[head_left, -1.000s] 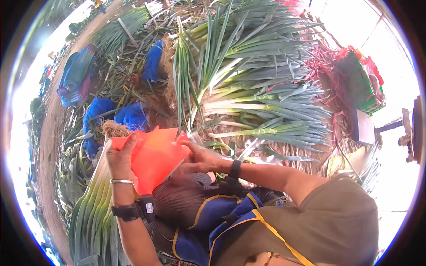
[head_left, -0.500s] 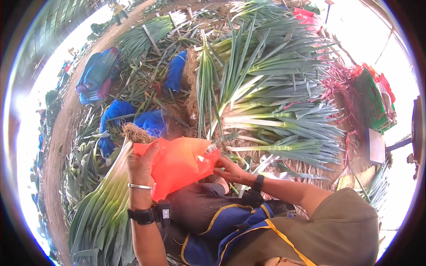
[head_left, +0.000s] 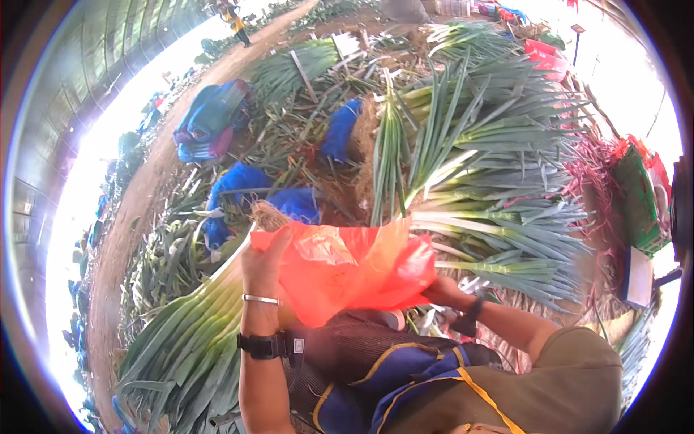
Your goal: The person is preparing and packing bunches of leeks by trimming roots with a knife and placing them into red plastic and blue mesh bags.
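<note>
A thin red-orange plastic bag [head_left: 347, 271] is stretched between my two hands above my lap. My left hand [head_left: 264, 257] is closed on its left edge, the thumb lying over the plastic. My right hand [head_left: 442, 291] grips the opposite side, its fingers partly hidden by the bag. A bundle of leeks [head_left: 195, 325] slants beside my left forearm, roots up by the left hand and green leaves spreading toward the lower left. Behind the bag, more leeks [head_left: 499, 217] lie in a large pile on the right, roots toward the middle.
Blue mesh sacks [head_left: 295, 204] lie among leafy trimmings beyond my left hand. A rolled blue-green bundle [head_left: 211, 119] sits farther left beside the dirt path [head_left: 137, 181]. At right stand a green crate [head_left: 640, 202] and pink-red strands [head_left: 594, 170]. A person [head_left: 235, 23] stands far off.
My right hand has drawn away to the right, spreading the bag wider between my hands. The view has shifted, so the whole scene sits farther right and lower.
</note>
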The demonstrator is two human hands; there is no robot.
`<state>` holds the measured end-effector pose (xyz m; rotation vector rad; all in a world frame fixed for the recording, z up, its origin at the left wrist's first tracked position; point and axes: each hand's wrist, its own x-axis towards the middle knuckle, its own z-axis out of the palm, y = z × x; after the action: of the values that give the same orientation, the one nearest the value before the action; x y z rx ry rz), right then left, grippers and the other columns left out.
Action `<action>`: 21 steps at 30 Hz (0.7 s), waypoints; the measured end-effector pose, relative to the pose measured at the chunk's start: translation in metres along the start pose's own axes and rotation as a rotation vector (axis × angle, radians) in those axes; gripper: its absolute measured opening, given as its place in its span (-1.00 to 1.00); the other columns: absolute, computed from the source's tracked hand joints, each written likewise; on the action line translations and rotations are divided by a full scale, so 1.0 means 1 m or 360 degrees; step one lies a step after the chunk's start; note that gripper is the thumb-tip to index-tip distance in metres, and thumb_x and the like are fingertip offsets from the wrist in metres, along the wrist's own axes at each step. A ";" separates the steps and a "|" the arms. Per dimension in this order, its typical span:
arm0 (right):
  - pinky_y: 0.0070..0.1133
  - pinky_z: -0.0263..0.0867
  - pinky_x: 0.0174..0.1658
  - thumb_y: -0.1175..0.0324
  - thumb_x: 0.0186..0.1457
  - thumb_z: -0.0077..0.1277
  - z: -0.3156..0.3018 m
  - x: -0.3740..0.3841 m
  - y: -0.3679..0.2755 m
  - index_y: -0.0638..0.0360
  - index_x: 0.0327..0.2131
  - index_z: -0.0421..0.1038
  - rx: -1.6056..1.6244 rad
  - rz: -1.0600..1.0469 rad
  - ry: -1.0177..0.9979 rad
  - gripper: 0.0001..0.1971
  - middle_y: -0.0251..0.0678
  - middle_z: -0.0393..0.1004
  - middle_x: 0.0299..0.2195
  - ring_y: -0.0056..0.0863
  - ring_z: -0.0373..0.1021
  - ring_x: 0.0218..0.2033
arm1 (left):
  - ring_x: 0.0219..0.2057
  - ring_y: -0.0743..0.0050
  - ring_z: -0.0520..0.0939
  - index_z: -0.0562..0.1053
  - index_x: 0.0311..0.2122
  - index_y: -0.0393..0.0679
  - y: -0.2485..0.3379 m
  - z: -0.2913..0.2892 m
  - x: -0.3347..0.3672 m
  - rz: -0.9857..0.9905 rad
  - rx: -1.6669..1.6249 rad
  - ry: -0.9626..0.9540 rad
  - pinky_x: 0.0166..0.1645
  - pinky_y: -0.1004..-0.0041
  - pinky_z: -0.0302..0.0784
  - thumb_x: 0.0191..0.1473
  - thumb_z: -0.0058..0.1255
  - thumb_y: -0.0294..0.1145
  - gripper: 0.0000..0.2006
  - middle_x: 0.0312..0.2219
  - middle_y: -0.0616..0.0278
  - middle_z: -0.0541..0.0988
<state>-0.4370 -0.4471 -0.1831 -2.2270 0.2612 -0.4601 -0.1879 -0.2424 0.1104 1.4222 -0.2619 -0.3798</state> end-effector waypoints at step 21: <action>-0.27 0.06 0.13 0.05 0.02 0.04 -0.092 0.147 -0.169 0.15 0.21 0.04 -0.0199 -0.0733 0.0447 -0.26 -0.07 0.16 0.10 -0.07 0.12 0.12 | -0.39 0.49 0.62 0.52 -0.26 -0.23 0.058 -0.011 -0.019 0.0045 -0.0017 -0.0061 -0.27 0.48 0.57 0.07 0.11 -0.33 -0.81 -0.36 0.25 0.60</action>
<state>-0.3353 -0.4527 0.0360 -2.3401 -0.0875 -1.0320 -0.1955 -0.2183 0.1672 1.4006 -0.3106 -0.3848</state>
